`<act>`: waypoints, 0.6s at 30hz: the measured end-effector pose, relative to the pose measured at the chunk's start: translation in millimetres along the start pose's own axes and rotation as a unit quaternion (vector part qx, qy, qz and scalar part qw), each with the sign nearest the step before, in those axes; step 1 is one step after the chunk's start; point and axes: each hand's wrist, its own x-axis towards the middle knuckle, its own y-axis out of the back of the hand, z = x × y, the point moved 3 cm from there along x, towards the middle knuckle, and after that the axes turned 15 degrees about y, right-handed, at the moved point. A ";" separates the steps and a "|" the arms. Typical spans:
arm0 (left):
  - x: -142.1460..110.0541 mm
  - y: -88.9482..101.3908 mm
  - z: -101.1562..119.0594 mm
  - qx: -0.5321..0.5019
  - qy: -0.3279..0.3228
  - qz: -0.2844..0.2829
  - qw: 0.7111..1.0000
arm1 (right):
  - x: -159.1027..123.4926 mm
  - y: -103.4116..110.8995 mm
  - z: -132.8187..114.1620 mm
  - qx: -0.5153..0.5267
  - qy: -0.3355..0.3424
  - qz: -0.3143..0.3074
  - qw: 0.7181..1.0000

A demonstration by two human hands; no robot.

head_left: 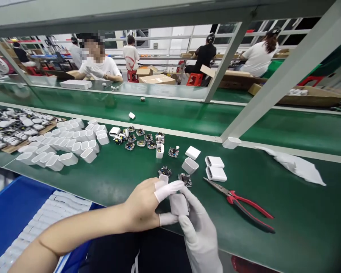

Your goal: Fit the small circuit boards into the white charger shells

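Observation:
Between both hands, above the table's near edge, is a small white plastic piece (179, 205) with a squarish face. My left hand (147, 203), with white finger cots on several fingers, pinches it from the left. In a white glove, my right hand (197, 222) grips the same piece from the right, thumb below and fingers above. Something dark shows at its right edge, too covered to name. Just beyond the fingers lie a circuit board (185, 179) and another circuit board (165, 171). An open white housing (190, 165) rests behind them.
Needle-nose pliers (233, 197) with red-black handles lie to the right, near two white housings (216, 173). Rows of white housings (71, 142) and several circuit boards (140, 143) cover the left and middle. A metal post (272, 83) rises at right. A co-worker (99, 64) sits opposite.

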 end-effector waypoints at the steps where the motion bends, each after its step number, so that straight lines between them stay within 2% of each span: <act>1: -8.6 -1.4 -3.8 -0.013 0.007 0.015 1.000 | 1.6 -5.7 -0.1 0.023 -0.008 0.010 1.000; 5: -20.5 1.6 -23.3 -0.039 0.072 0.038 0.996 | 8.4 -15.3 -0.8 0.130 -0.066 0.083 0.986; 8: -19.1 0.3 -38.5 -0.029 0.137 0.005 0.990 | 8.6 -18.9 0.6 0.237 -0.149 0.149 0.948; 10: -15.5 -6.2 -44.7 -0.027 0.151 -0.027 0.988 | 7.4 -21.8 1.3 0.298 -0.184 0.177 0.920; 14: -8.1 -18.5 -45.6 -0.015 0.162 -0.045 0.986 | 4.4 -27.5 0.3 0.364 -0.222 0.181 0.886; 18: -13.7 -17.6 -38.5 -0.013 0.185 -0.061 0.981 | 1.8 -31.8 -0.6 0.389 -0.266 0.184 0.863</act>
